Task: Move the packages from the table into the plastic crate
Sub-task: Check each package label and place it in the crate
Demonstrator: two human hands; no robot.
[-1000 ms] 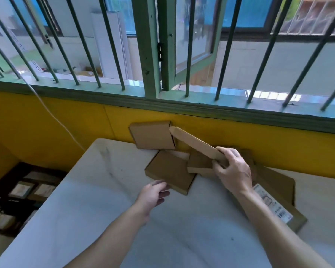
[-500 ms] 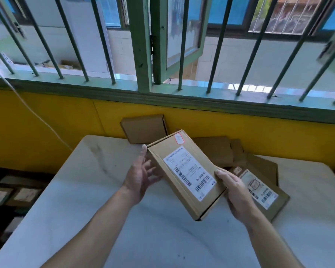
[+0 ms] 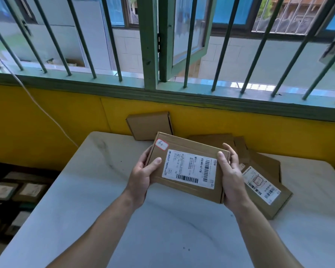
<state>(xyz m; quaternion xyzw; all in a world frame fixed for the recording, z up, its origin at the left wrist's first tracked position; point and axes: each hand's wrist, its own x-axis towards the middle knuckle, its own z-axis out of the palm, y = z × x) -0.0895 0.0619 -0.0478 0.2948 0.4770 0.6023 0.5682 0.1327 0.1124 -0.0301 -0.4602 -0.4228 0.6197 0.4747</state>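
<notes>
A flat cardboard package (image 3: 188, 167) is held above the white table (image 3: 162, 229), label side up, its white shipping label (image 3: 190, 169) with barcodes facing the camera and a small red-edged sticker (image 3: 161, 144) at its far left corner. The left hand (image 3: 141, 176) clasps the package's left end, thumb pressed on the top face beside the label and the other fingers curled under the edge. The right hand (image 3: 230, 175) grips the opposite end the same way, thumb on top near the label's far right corner and fingers wrapped around the side.

Just right of the right hand, and partly hidden behind it, a second labelled package (image 3: 267, 192) lies on the table, with more plain cardboard boxes (image 3: 257, 157) piled beyond it. Farther out past the left hand's fingertips, one brown box (image 3: 149, 125) leans against the yellow wall (image 3: 46, 117). Low to the left of the left forearm, off the table's edge, a dark crate (image 3: 0, 176) sits on the floor with a few packages (image 3: 17, 190) lying in it.
</notes>
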